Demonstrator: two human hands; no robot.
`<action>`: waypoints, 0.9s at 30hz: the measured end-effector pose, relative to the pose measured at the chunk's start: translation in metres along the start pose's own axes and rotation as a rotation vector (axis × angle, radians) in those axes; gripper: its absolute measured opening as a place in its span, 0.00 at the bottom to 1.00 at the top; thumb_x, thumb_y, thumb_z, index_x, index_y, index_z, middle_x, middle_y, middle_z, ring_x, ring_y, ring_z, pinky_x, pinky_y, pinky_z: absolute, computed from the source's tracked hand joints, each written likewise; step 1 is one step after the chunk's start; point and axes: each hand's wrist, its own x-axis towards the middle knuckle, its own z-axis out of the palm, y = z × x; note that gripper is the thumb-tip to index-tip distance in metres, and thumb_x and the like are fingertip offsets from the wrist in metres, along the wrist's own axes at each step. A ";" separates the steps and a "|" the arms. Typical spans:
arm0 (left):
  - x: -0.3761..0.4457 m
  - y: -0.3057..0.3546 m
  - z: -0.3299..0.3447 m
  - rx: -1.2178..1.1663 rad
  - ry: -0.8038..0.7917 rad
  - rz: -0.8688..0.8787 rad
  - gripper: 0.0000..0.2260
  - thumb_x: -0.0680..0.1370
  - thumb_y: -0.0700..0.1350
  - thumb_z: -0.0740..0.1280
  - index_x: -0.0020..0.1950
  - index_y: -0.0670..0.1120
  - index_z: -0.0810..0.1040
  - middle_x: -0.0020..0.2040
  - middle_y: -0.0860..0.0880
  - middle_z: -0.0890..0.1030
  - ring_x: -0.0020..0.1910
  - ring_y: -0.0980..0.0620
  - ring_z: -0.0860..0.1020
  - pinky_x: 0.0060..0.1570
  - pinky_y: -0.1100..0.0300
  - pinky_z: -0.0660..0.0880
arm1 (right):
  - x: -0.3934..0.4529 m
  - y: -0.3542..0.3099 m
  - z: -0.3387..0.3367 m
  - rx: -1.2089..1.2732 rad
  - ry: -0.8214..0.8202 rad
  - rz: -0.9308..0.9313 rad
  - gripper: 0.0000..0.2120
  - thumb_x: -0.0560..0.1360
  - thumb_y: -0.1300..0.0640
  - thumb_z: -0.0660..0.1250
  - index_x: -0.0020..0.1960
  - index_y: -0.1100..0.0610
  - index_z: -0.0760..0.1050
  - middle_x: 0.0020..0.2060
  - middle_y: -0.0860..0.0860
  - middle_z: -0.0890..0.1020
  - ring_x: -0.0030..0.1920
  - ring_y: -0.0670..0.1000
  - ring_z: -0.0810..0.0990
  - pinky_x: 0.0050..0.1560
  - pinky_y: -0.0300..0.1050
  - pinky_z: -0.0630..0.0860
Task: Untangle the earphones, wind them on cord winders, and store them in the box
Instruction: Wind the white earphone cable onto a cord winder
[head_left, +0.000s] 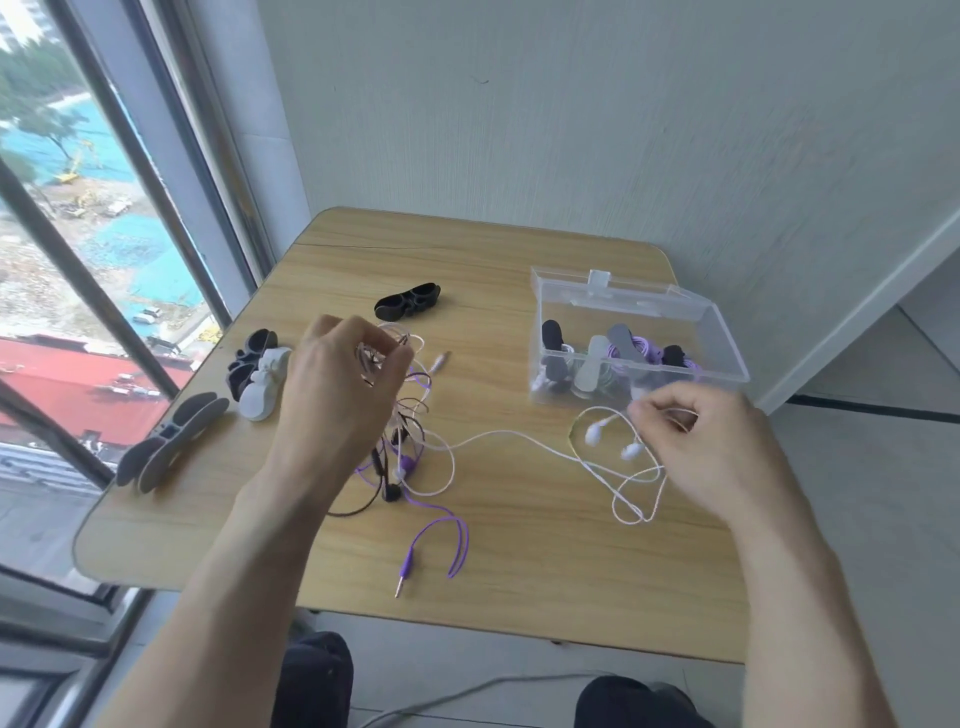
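Observation:
My left hand (340, 387) is raised over the table and pinches a knot of tangled earphone cords (402, 441), black, purple and pale pink, which hang down from it. My right hand (711, 441) pinches the white earphone cord (519, 435) near its two earbuds (613, 441); that cord runs left across the table into the tangle. A purple cord with its plug (405, 566) trails toward the front edge. Loose cord winders lie on the left: a black one (408, 301), a black and a white one (260, 376), and grey ones (171, 441).
A clear plastic box (722, 332) stands open at the back right of the wooden table (519, 587), holding several wound earphones on winders. A window runs along the left, a wall behind. My knees and a grey cable on the floor show below the table's front edge.

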 end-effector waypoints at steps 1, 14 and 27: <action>0.000 -0.001 0.001 0.015 -0.018 -0.014 0.06 0.76 0.49 0.72 0.47 0.48 0.81 0.48 0.50 0.75 0.44 0.50 0.76 0.45 0.64 0.63 | 0.000 0.004 0.000 -0.113 -0.026 0.046 0.04 0.76 0.49 0.70 0.46 0.48 0.81 0.46 0.50 0.86 0.44 0.39 0.81 0.42 0.35 0.74; -0.024 0.034 -0.004 -0.246 -0.439 0.204 0.15 0.66 0.33 0.59 0.41 0.49 0.80 0.37 0.56 0.82 0.43 0.57 0.81 0.43 0.69 0.74 | -0.016 -0.018 0.086 -0.114 -0.263 -0.490 0.19 0.79 0.58 0.66 0.70 0.53 0.73 0.65 0.49 0.75 0.66 0.50 0.72 0.66 0.39 0.65; -0.026 0.015 0.019 -0.044 -0.458 0.257 0.04 0.80 0.42 0.66 0.48 0.49 0.80 0.41 0.55 0.81 0.42 0.61 0.78 0.42 0.73 0.69 | -0.006 -0.029 0.055 0.973 -0.120 -0.228 0.11 0.82 0.51 0.56 0.50 0.55 0.75 0.55 0.53 0.84 0.57 0.56 0.83 0.59 0.55 0.79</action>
